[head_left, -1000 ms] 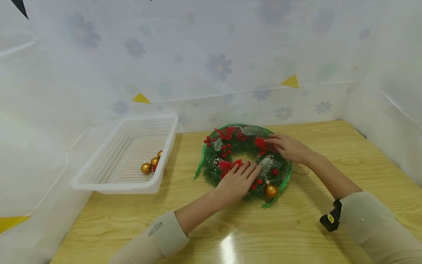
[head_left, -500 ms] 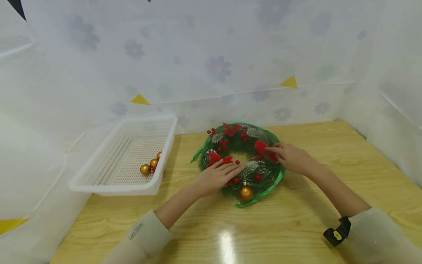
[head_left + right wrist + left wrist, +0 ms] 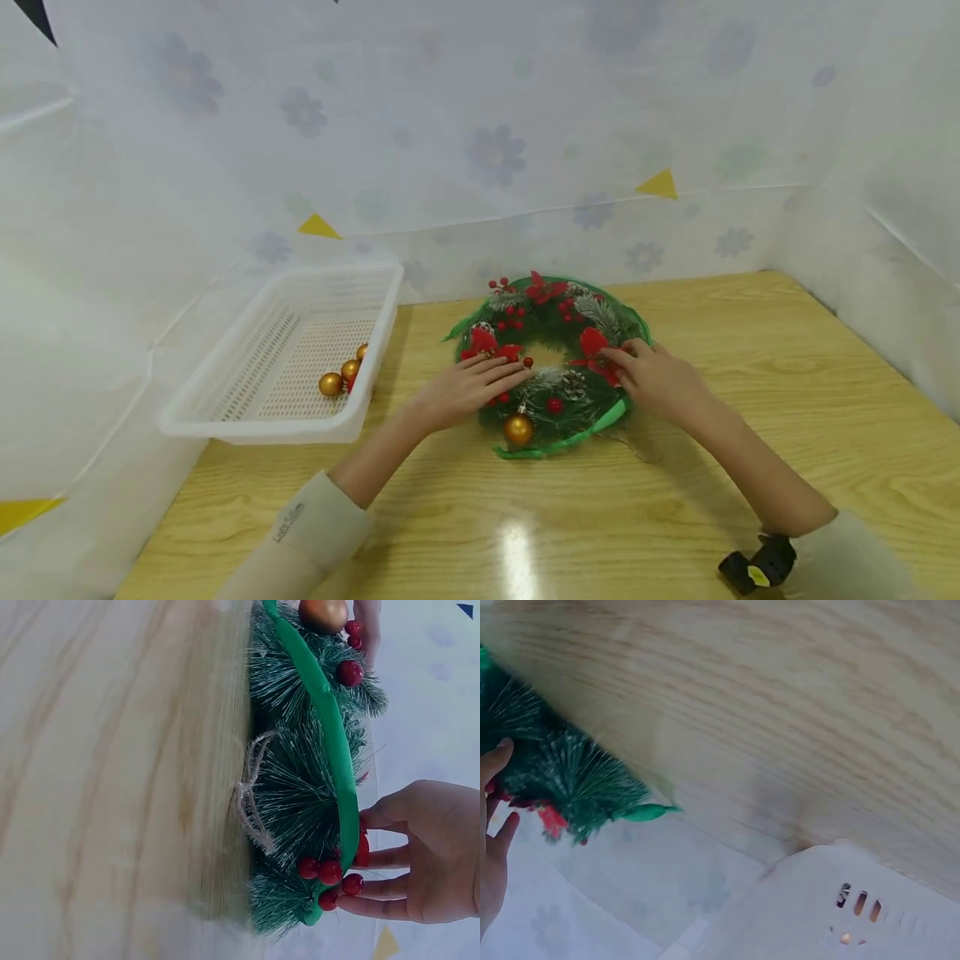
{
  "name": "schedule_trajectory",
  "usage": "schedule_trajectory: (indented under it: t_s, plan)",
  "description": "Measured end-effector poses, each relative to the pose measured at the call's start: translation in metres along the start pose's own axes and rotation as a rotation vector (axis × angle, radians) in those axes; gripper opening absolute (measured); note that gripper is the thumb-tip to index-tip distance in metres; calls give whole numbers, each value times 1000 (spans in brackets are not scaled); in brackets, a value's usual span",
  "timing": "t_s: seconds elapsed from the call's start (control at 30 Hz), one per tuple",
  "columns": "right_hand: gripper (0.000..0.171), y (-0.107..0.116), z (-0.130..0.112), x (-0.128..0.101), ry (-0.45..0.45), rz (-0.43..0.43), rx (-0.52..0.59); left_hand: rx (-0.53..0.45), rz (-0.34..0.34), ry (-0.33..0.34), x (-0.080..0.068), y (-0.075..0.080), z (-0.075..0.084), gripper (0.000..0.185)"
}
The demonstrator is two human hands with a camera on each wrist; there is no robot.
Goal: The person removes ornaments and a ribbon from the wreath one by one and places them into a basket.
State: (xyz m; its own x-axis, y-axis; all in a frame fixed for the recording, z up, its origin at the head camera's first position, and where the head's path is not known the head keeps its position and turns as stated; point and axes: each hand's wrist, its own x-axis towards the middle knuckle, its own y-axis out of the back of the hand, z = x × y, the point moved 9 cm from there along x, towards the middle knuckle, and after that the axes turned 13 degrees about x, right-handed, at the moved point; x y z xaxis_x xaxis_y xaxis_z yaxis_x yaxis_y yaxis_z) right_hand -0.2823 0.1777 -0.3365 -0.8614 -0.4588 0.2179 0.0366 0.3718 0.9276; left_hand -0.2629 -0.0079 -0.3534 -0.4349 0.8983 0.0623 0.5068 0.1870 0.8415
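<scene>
A green Christmas wreath (image 3: 579, 422) lies on the table, dressed with red flowers, berries, frosted sprigs and pinecones. Green ribbon (image 3: 335, 739) runs around its outer edge, and a gold ball (image 3: 518, 430) sits at its near side. My left hand (image 3: 467, 390) rests on the wreath's left part with straight fingers, just below a red flower (image 3: 482, 342). At the right side, my right hand (image 3: 662, 382) pinches the wreath at another red flower (image 3: 593, 343), thumb and fingers at its petals. In the right wrist view the fingers reach past red berries (image 3: 330, 872) on the rim.
A white perforated basket (image 3: 262, 429) stands to the left, holding several gold balls (image 3: 331, 384) and something red. A loop of twine (image 3: 250, 793) hangs from the wreath's edge. Behind the wooden table (image 3: 600, 517) rises a flower-patterned white sheet (image 3: 450, 125).
The wreath has turned clockwise: its gold ball moved left along the near side, and the right flower came nearer. My left hand shifted left; my right hand moved slightly nearer with the flower.
</scene>
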Motion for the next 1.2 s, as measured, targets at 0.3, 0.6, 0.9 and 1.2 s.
schedule_trajectory:
  t_s: [0.3, 0.6, 0.9, 1.2]
  plan:
    - [35, -2, 3, -2, -65, -23, 77, -148, 76, 208, -10, 35, 1, 61]
    - [35, 2, 7, -6, -92, -3, 123, 225, 108, 266, -2, 42, 34, 49]
    - [34, 3, 6, -4, -65, 18, 117, 319, 24, 302, 2, 32, 36, 60]
    - [33, 3, 4, -4, -57, 29, 112, 297, 17, 308, 0, 33, 36, 51]
